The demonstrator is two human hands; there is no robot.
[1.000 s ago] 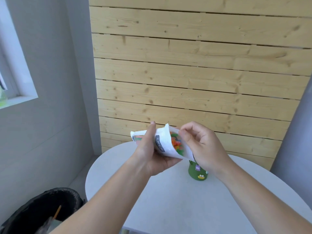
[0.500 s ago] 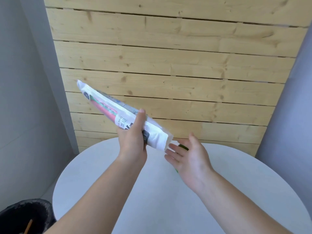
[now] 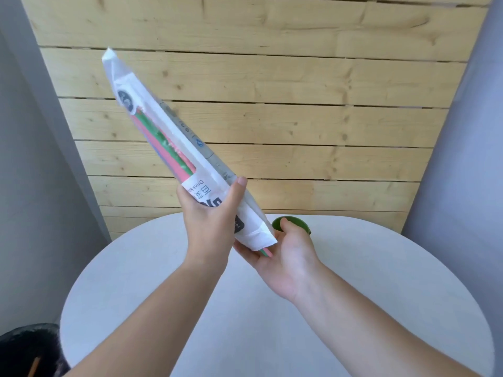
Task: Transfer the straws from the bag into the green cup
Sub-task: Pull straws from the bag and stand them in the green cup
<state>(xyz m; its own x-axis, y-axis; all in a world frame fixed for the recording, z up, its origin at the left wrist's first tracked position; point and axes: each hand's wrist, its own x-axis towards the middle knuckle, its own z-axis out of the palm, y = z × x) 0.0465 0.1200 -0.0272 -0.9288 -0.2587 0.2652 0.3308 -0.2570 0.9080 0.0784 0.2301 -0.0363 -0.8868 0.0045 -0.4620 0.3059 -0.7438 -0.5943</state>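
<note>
My left hand (image 3: 211, 219) grips a long white straw bag (image 3: 152, 126) near its lower end, tilted with its mouth down and to the right. Pink and green straws (image 3: 163, 148) show through the bag, and two straw tips (image 3: 266, 252) poke out of the mouth. My right hand (image 3: 285, 254) lies palm up, fingers apart, under the mouth, touching those tips. Behind its fingers sits the green cup (image 3: 299, 223) on the white round table (image 3: 381, 268), mostly hidden by that hand.
A wall of wooden planks (image 3: 299, 118) rises just behind the table. A black bin (image 3: 27, 349) with a bag liner stands on the floor at the lower left. Grey walls flank both sides.
The bag has tipped steeper, its closed end higher. My right hand has slid under the mouth, and straw tips now stick out onto the palm.
</note>
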